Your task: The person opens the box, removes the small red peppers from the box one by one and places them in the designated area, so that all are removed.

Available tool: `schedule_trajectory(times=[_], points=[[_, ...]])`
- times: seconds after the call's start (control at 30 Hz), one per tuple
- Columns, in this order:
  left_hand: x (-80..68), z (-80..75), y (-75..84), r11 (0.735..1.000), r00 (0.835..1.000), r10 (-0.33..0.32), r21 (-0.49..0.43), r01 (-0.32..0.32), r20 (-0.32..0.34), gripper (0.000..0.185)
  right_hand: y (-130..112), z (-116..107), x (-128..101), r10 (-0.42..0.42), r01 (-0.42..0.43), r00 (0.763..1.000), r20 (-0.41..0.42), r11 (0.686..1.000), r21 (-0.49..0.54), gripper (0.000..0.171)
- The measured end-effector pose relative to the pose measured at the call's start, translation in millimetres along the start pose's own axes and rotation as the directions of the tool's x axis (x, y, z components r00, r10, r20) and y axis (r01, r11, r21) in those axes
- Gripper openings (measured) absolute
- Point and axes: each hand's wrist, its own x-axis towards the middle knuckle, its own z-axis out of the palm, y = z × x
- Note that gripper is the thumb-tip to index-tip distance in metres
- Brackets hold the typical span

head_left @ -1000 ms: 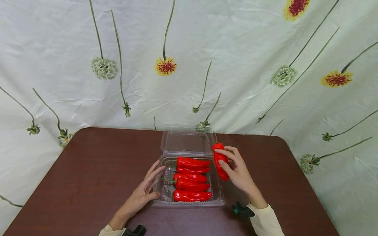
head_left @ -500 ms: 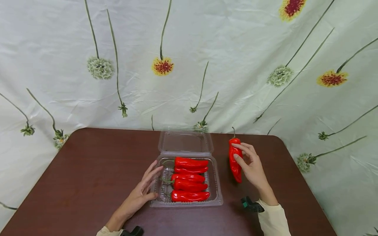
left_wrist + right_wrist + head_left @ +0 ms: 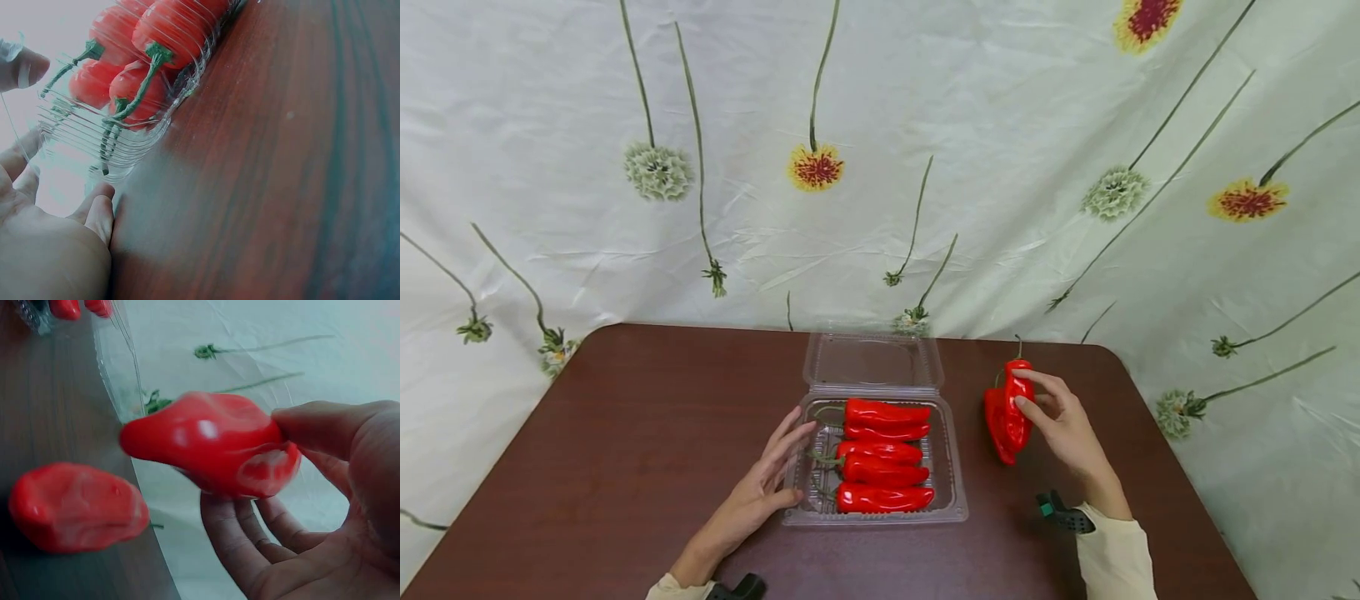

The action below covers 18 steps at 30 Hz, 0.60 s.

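Your right hand point(image 3: 1063, 421) pinches a red pepper point(image 3: 1018, 406) just above another pepper point(image 3: 995, 421) on the tabletop point(image 3: 625, 433), so lower it gently alongside while your flat left hand point(image 3: 760, 492) steadies the clear box point(image 3: 951, 492).

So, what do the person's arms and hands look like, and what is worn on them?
Both hands are bare: the left hand and the right hand have no gloves, and no rings show. Each arm wears a long cream sleeve that ends at the wrist. A small black device sits at each wrist; the right wrist device has a green part, the left wrist device looks all black.
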Motion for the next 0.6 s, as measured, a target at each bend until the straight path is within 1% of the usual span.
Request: schedule_trajectory(times=[0.2, 0.43, 0.6], points=[[0.4, 0.4, 0.5, 1.000, 1.000, 0.005, -0.011, -0.005, -0.001, 0.074, 6.1, -7.9, -1.8, 0.050, -0.049, 0.999, 0.004, 0.999, -0.023, 0.044], [0.4, 0.2, 0.0, 1.000, 1.000, 0.000, -0.009, 0.000, -0.005, 0.075, 17.4, -11.5, 0.2, 0.078, -0.078, 0.995, 0.054, 0.997, -0.012, 0.043], [0.2, -0.4, -1.1, 1.000, 1.000, -0.005, -0.007, 0.004, -0.005, 0.075, 24.8, -11.0, 1.4, 0.126, -0.123, 0.991, 0.055, 0.991, -0.047, 0.042]])
